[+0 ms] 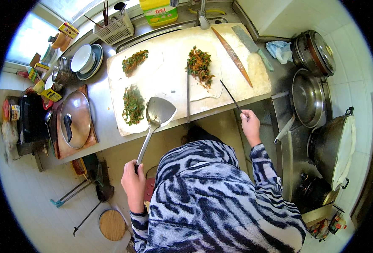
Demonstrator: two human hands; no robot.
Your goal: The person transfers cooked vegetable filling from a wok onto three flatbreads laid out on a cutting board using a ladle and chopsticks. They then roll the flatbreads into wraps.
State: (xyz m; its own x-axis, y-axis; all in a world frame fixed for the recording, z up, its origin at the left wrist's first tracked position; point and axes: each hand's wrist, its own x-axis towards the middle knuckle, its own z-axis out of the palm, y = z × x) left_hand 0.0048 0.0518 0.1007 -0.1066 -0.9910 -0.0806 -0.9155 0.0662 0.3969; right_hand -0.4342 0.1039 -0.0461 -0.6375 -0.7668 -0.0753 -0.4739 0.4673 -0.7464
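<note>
My left hand [133,183] is closed around the dark handle of a metal wok spatula [161,110]. The spatula's blade is over the near edge of a large floured board [258,80], beside a pile of chopped green filling [133,105]. Between the fingers of my right hand [250,126] is a dark chopstick [229,93], its tip pointing at a dough sheet [213,90]. On that sheet lies a heap of green and orange filling [200,65]. Another chopstick [188,95] lies apart, left of this heap. A third pile of filling [134,61] is at the board's far left.
A floury tapered rolling pin [232,57] and a green-handled knife [251,46] lie on the board's right. Bowls [83,59] and a glass lid [75,120] stand left. A frying pan [307,98] and wok [331,145] are on the right. A faucet [203,19] rises behind.
</note>
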